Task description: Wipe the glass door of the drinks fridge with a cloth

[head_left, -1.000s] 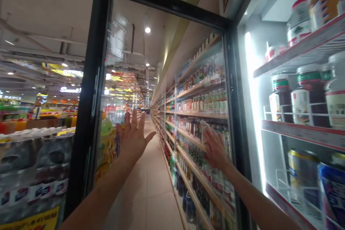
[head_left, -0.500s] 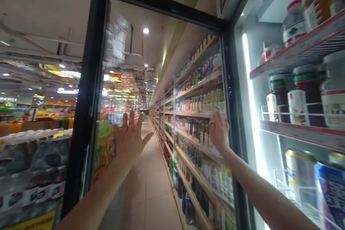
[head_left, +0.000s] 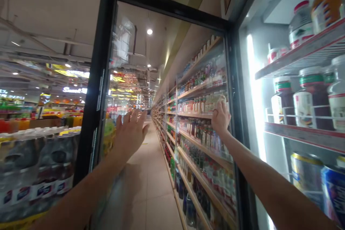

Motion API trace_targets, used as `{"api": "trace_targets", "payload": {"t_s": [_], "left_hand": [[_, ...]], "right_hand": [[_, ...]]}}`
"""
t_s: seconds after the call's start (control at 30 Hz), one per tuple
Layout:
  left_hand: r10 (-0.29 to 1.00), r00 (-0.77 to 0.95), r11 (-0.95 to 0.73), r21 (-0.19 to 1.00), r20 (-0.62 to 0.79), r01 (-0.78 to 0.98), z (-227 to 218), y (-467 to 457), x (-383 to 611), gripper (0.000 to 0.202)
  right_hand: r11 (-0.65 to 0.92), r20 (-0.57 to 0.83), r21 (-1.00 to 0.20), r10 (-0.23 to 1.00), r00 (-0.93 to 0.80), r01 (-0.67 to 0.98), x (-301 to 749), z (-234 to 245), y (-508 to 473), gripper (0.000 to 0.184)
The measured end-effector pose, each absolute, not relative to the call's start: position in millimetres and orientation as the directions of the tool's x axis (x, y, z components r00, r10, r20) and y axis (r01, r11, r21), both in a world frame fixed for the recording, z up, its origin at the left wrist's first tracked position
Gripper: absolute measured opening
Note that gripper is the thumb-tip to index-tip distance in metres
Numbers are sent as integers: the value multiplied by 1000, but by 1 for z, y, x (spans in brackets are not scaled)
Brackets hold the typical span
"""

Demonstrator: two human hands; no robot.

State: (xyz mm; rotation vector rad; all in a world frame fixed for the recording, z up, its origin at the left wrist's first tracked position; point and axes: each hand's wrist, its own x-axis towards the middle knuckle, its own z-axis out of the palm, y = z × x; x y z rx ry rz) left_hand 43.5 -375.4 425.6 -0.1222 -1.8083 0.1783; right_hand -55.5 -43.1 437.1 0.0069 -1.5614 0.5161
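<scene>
A glass cooler door [head_left: 134, 90] in a black frame [head_left: 98, 79] stands swung out in front of me. My left hand [head_left: 131, 129] is raised, palm toward the pane, with its fingers apart and nothing in it. Whether it touches the glass I cannot tell. My right hand [head_left: 221, 118] reaches up to the pane near the hinge side, fingers extended upward against the glass. A pale patch shows at its fingertips, perhaps a reflection; I cannot make it out. Rows of bottles on shelves [head_left: 199, 115] show in the pane between and behind the hands.
At right is the lit cooler interior, with dark bottles [head_left: 309, 97] behind a wire rail, a shelf edge [head_left: 302, 134] and cans [head_left: 307, 170]. Packs of bottled drinks [head_left: 40, 172] are stacked at left. A tiled aisle floor [head_left: 145, 183] runs ahead.
My view has turned slightly left, so the door sits further right. My left hand is nearer the door's outer edge, with its thumb less spread. My right hand has slid a little upward along the glass.
</scene>
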Motion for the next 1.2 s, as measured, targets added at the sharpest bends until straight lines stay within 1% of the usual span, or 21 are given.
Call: {"api": "trace_targets", "payload": {"t_s": [0.03, 0.1, 0.2, 0.27, 0.3, 0.33, 0.37, 0.47, 0.53, 0.6, 0.67, 0.73, 0.77, 0.8, 0.83, 0.87, 0.97, 1.03, 1.1, 1.17, 1.2], "left_hand": [[187, -246, 980, -197, 951, -15, 436, -378, 45, 50], [176, -233, 982, -187, 956, -28, 456, -384, 46, 54], [160, -212, 984, -173, 964, -44, 472, -388, 44, 60], [161, -209, 984, -174, 965, -46, 475, -390, 44, 61], [164, -214, 983, -178, 963, -46, 475, -390, 45, 61], [172, -224, 981, -187, 959, -47, 475, -390, 47, 61], [181, -235, 979, -198, 955, -49, 475, -390, 50, 60], [209, -250, 971, -230, 945, -59, 477, -387, 56, 56], [211, -229, 972, -228, 950, -49, 480, -385, 57, 52], [222, -191, 972, -232, 956, -32, 482, -385, 55, 50], [252, -156, 966, -257, 955, -14, 484, -389, 52, 48], [283, -140, 959, -284, 949, 8, 484, -395, 50, 47], [289, -137, 957, -289, 947, 21, 485, -397, 49, 47], [290, -138, 957, -289, 947, 32, 485, -399, 49, 46], [290, -142, 957, -287, 946, 40, 485, -400, 50, 46], [288, -144, 958, -285, 947, 43, 485, -401, 50, 46], [269, -140, 963, -268, 953, 22, 486, -396, 51, 46], [259, -135, 966, -260, 956, 11, 485, -392, 49, 47], [263, -118, 965, -262, 958, 26, 485, -390, 47, 48], [279, -98, 959, -274, 955, 66, 483, -390, 45, 48], [278, -86, 959, -270, 957, 89, 482, -391, 43, 47]], "right_hand": [[879, 934, -355, 351, -73, -318, -56, 446, -41, 53], [893, 953, -301, 293, -74, -335, -54, 459, -52, 53], [924, 996, 45, -70, -53, -379, -45, 463, -91, 52], [868, 936, 304, -348, -44, -393, -38, 461, -108, 51], [847, 910, 358, -410, -55, -393, -35, 461, -109, 51], [863, 920, 327, -383, -77, -386, -33, 462, -104, 51], [902, 955, 224, -278, -101, -369, -31, 466, -96, 51], [933, 976, -209, 181, -119, -293, -32, 482, -65, 52], [910, 951, -308, 290, -104, -277, -32, 492, -61, 53], [930, 975, -219, 196, -107, -295, -28, 496, -81, 53], [939, 990, 42, -85, -111, -342, -23, 494, -113, 51], [848, 903, 355, -421, -91, -394, -18, 489, -141, 52], [798, 851, 445, -518, -84, -407, -17, 487, -148, 52], [783, 836, 465, -542, -85, -413, -17, 486, -147, 52], [809, 863, 420, -497, -96, -412, -17, 485, -141, 52], [860, 919, 307, -380, -110, -407, -19, 487, -129, 52], [908, 986, -152, 114, -120, -391, -26, 496, -86, 51], [870, 956, -294, 277, -101, -396, -30, 501, -75, 53], [874, 965, -260, 244, -92, -411, -29, 499, -90, 53], [878, 994, -100, 67, -88, -469, -26, 490, -124, 53], [852, 994, 22, -73, -77, -523, -23, 484, -144, 54]]}}
